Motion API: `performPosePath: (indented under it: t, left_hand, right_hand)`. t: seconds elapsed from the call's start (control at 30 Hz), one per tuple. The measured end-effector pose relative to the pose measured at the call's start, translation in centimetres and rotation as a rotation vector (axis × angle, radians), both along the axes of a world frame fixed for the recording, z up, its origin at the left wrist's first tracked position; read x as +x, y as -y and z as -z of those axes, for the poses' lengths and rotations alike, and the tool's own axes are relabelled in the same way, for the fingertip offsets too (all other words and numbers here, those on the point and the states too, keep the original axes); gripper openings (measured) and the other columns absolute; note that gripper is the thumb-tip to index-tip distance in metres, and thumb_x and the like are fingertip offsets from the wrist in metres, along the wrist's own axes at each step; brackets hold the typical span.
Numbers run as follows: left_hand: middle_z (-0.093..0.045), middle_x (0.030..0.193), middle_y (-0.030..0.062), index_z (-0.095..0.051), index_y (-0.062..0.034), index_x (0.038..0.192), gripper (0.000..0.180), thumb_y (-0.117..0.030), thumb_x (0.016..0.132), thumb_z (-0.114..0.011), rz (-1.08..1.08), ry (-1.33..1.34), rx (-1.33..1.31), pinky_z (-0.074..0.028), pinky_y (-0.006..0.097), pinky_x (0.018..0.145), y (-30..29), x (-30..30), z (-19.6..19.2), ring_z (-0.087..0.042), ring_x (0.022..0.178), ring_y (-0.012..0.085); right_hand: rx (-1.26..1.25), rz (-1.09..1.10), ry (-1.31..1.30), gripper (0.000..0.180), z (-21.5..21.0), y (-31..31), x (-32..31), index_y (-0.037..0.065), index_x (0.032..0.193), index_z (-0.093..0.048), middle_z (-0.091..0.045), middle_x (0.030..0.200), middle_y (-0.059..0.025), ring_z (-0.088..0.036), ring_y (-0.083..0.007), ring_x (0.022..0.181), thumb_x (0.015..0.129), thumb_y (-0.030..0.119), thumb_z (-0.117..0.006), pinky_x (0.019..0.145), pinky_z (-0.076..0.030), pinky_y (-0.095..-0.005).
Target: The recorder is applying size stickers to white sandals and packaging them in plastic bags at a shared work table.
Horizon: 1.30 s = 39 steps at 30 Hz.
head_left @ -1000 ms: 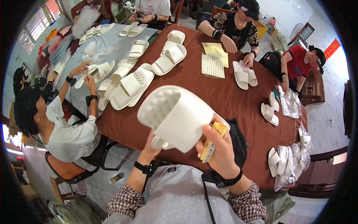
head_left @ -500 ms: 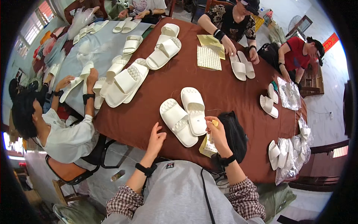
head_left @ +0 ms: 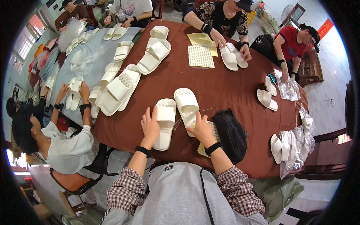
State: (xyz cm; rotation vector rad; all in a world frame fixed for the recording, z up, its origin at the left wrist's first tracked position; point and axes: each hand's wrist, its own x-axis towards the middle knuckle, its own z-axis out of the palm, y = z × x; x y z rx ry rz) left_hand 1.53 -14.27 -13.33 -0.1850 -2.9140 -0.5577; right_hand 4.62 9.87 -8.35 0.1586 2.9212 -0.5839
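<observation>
Two white open-toed slippers lie side by side in front of me, toes pointing away. My left hand (head_left: pixel 150 125) grips the left slipper (head_left: pixel 164 133) along its outer edge, fingertips by the strap. At the right slipper (head_left: pixel 185 98), my right hand (head_left: pixel 202 132) holds the heel half, with the thumb over the insole and the index finger stretched toward the strap. A small yellowish bit shows beside that thumb; what it is I cannot make out. Partly beneath my right wrist lies a sticker sheet (head_left: pixel 215 131) with a yellow backing.
A black pouch (head_left: pixel 230 135) sits right of my right hand. More white slippers (head_left: pixel 122 90) are piled at left on the brown-covered table (head_left: pixel 176 77). Bagged slippers (head_left: pixel 294 146) lie at right. Co-workers handle slippers at the far side and left; sticker sheets (head_left: pixel 201 56) lie beyond.
The slippers have been drawn apart and the left one turned straighter. My left hand has moved onto it. My right hand has moved left onto the right slipper; the yellow piece it held mostly disappears.
</observation>
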Motion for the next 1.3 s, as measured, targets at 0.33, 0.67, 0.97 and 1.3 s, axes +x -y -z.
performPosePath:
  t: [0.33, 0.67, 0.97, 1.3]
  left_hand:
    - [-0.046, 0.128, 0.0203, -0.039, -0.0048, 0.146, 0.061, 0.003, 0.086, -0.051, -0.135, -0.031, 0.131, -0.045, 0.048, 0.095, -0.5, -1.5, 1.0, -0.049, 0.116, 0.0412]
    - [-0.041, 0.133, 0.0226, -0.033, -0.0073, 0.151, 0.072, 0.005, 0.082, -0.051, 0.057, 0.063, 0.215, -0.041, 0.049, 0.101, -0.7, 2.7, 0.2, -0.045, 0.121, 0.0421]
    - [-0.034, 0.147, 0.0227, -0.041, -0.0053, 0.146, 0.065, 0.003, 0.084, -0.054, 0.108, 0.013, 0.290, -0.031, 0.050, 0.111, -1.6, 7.2, -3.3, -0.034, 0.134, 0.0412]
    - [-0.060, 0.118, 0.0102, -0.069, -0.0070, 0.109, 0.034, 0.000, 0.077, -0.063, 0.742, 0.084, 0.343, -0.042, 0.044, 0.102, -6.6, 8.6, -4.1, -0.050, 0.121, 0.0312]
  right_hand:
    - [0.295, -0.216, 0.199, 0.106, -0.1, 3.1, 4.0, 0.006, 0.152, -0.028, -0.054, 0.105, -0.0197, -0.068, -0.0313, 0.074, 0.072, 0.054, -0.079, 0.065, -0.056, -0.0377]
    - [0.103, -0.170, 0.108, 0.097, -0.6, 3.1, 8.0, -0.002, 0.150, -0.028, -0.058, 0.103, -0.0192, -0.069, -0.0309, 0.071, 0.080, 0.046, -0.075, 0.059, -0.056, -0.0390]
    - [0.011, -0.014, 0.123, 0.020, -2.8, -4.9, 13.5, 0.003, 0.099, -0.062, -0.064, 0.100, -0.0182, -0.068, -0.0377, 0.082, 0.087, 0.018, -0.060, 0.073, -0.055, -0.0485]
    - [-0.225, 0.077, -0.265, 0.026, 0.2, -5.6, 14.3, 0.011, 0.105, -0.068, -0.067, 0.101, -0.0157, -0.067, -0.0366, 0.086, 0.079, 0.005, -0.067, 0.073, -0.054, -0.0458]
